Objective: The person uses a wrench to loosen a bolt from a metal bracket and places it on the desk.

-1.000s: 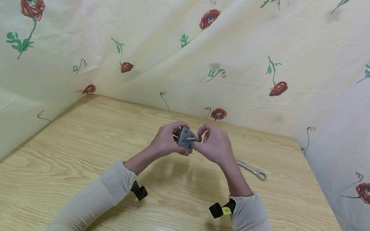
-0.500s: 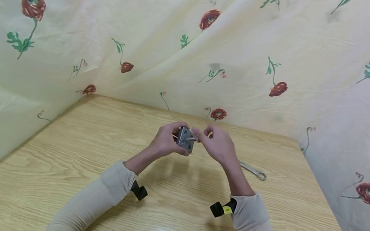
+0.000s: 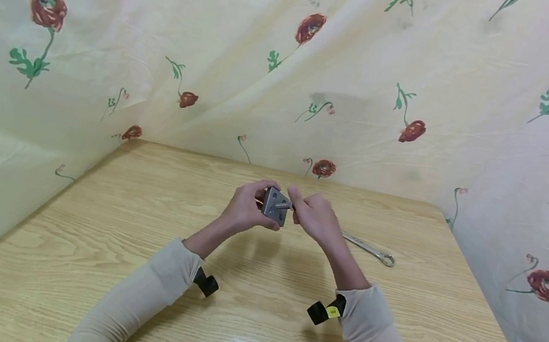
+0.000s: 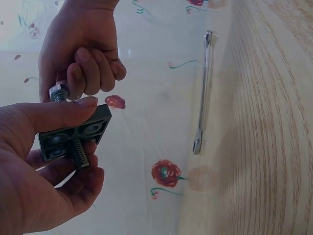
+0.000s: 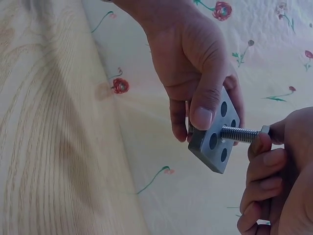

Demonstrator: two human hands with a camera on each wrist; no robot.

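Above the middle of the wooden table (image 3: 133, 232) my left hand (image 3: 246, 210) grips a small grey metal plate (image 3: 275, 205) with several holes, thumb on its face. The plate (image 5: 218, 137) has a threaded bolt (image 5: 239, 133) through it; in the left wrist view the bolt's thread (image 4: 79, 153) sticks out of the plate (image 4: 73, 133). My right hand (image 3: 314, 217) pinches a nut (image 4: 58, 91) at the bolt's outer end (image 5: 264, 130) with curled fingers (image 5: 261, 161).
A silver wrench (image 3: 367, 248) lies flat on the table to the right of my hands, also seen as the wrench (image 4: 202, 93) in the left wrist view. Floral cloth (image 3: 327, 53) hangs behind and on both sides of the table.
My right hand has turned at the bolt's end: its fingers spread half a second ago and are now curled back around it. The left hand and plate stay put.
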